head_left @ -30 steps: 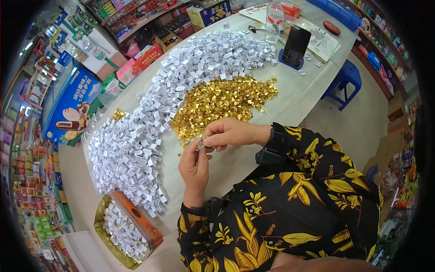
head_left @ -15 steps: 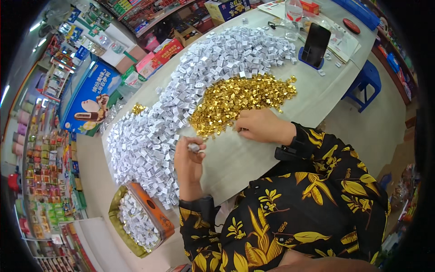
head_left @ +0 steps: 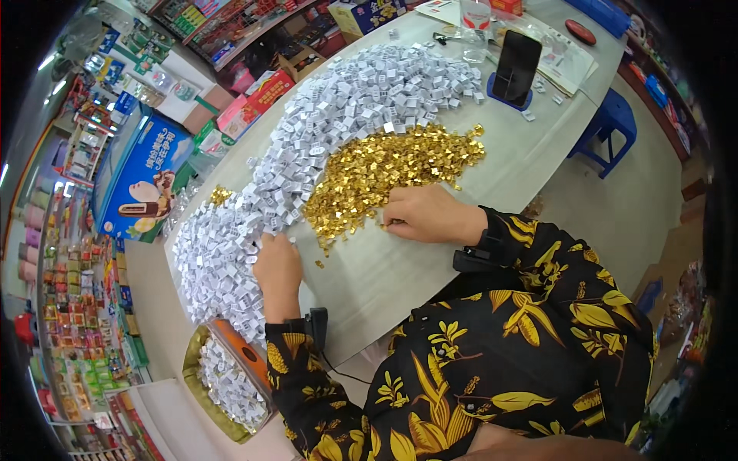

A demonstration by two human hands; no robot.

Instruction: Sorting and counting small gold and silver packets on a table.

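A large heap of small white block-like pieces point(head_left: 346, 100) curves along the far and left sides of the table. My left hand point(head_left: 278, 270) is at this heap's inner edge, back up and fingers curled; its fingertips and whatever they hold are hidden. In front of the white heap lies a pile of small shiny gold pieces point(head_left: 392, 165). At the near edge of that pile, my right hand point(head_left: 430, 215) rests with fingers bent together in a pinch. What lies between those fingers is too small to make out.
An orange-sided box point(head_left: 242, 353) with a green lining, full of white pieces, stands at the table's near left. A phone point(head_left: 516, 69) leans on a blue stand at the back right, near a plastic bottle point(head_left: 474, 34). Beyond is a blue stool point(head_left: 607, 134).
My left hand has moved left from the open tabletop to the white heap; the small pale piece it held no longer shows. My right hand stays by the gold pile. The view has shifted slightly.
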